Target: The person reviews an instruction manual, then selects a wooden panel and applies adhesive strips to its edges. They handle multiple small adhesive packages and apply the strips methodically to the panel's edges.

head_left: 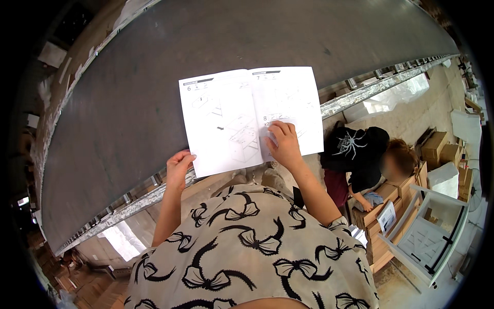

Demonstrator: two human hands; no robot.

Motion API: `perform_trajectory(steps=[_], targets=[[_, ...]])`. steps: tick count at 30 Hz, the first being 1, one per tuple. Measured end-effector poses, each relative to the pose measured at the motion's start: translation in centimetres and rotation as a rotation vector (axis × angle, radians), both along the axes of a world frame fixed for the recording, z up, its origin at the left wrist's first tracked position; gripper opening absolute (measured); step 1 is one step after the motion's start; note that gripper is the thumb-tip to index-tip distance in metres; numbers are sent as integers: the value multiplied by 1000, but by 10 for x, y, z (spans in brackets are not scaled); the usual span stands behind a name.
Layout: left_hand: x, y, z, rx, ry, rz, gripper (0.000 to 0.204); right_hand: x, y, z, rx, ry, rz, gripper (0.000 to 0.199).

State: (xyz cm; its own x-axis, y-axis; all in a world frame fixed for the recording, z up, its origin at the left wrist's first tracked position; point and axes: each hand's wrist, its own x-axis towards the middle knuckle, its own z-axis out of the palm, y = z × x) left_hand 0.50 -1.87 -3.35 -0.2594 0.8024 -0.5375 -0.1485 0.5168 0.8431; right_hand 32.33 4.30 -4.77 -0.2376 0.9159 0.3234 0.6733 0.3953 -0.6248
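Open instruction booklet (pixel 249 116) lies flat on dark grey counter (pixel 128 92), near its front edge. Left hand (pixel 178 167) at booklet's 7 o'clock corner, fingers curled, pinching page edge. Right hand (pixel 283 144) at 5 o'clock, fingers spread flat, pressing right page (line drawings visible). Second person (pixel 360 154) crouches at 3 o'clock beside cardboard boxes (pixel 383 216).

A wide dark conveyor belt (pixel 206 41) fills the view; right of it stand stacked cardboard boxes (pixel 437 147) and a white cabinet (pixel 429 237).
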Motion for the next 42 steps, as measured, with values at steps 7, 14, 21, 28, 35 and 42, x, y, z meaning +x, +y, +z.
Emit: perform_trajectory(steps=[7,14,21,28,35,42], targets=[[11,2,7,-43,52,49,10,51,12,-6,66,-1,-112,26],[18,2,18,-103,107,89,12,128,-3,-19,105,-17,-416,28],[25,4,14,-175,76,122,11,150,-12,-47,-569,864,-520,29],[33,4,13,-184,75,192,9,151,-4,-48,-702,921,-445,22],[35,1,11,-181,70,197,11,143,-4,-39,-783,945,-413,20],[23,0,9,-175,77,206,12,131,-3,-41,-833,995,-366,21]])
